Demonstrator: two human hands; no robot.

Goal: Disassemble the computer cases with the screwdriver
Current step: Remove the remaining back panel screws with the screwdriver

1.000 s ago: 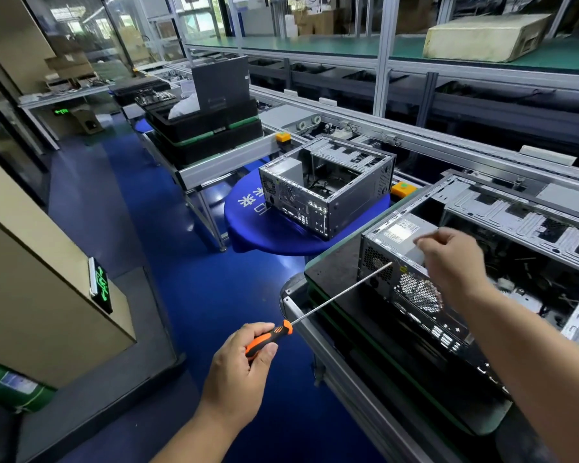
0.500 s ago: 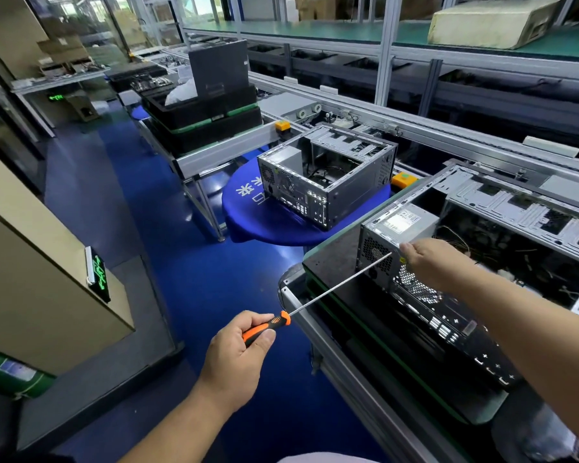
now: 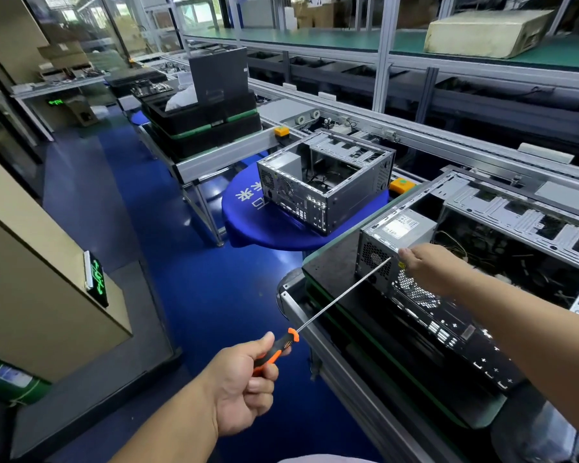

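An open computer case (image 3: 502, 228) lies on a black pad at the right, its rear panel facing me. My left hand (image 3: 244, 382) grips the orange-and-black handle of a long screwdriver (image 3: 341, 295). The thin shaft slants up to the right, its tip at the top rear edge of the case by the power supply (image 3: 398, 228). My right hand (image 3: 428, 265) rests on that same edge, fingertips at the screwdriver tip; whether they pinch anything is hidden. A second open case (image 3: 325, 188) stands on a round blue stool top (image 3: 254, 225) further back.
A conveyor frame rail (image 3: 348, 369) runs along the near edge of the bench. Stacked black trays (image 3: 201, 125) sit on a side table at the back left. A beige cabinet (image 3: 30, 262) stands at left across the blue floor aisle. Shelving with a beige box (image 3: 482, 31) is behind.
My right hand has come down from above the power supply to the case's top rear edge, meeting the screwdriver tip. The left hand keeps its hold on the handle.
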